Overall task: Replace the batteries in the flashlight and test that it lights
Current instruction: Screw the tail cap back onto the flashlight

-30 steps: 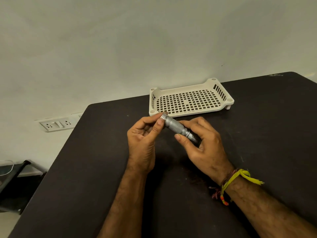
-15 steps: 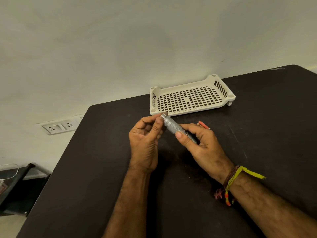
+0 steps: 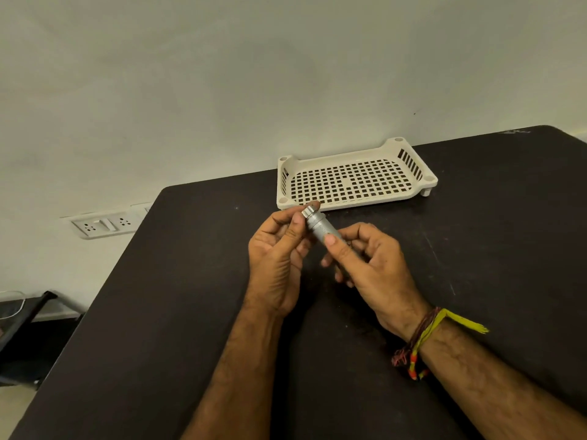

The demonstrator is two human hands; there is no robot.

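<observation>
A small grey metal flashlight [image 3: 318, 226] is held in the air above the black table [image 3: 178, 312], tilted with one end up and to the left. My left hand [image 3: 279, 258] pinches that upper end between thumb and fingers. My right hand [image 3: 365, 265] grips the lower part of the body, thumb on top, and hides the far end. No batteries show.
A cream perforated plastic tray [image 3: 354, 179] sits on the table just behind the hands, against the wall. A wall socket strip [image 3: 104, 224] lies left of the table edge. Dark furniture [image 3: 22, 315] stands at the lower left.
My right hand has slid up the flashlight and now covers more of its body. A small red item seen behind my right hand half a second ago is now hidden.
</observation>
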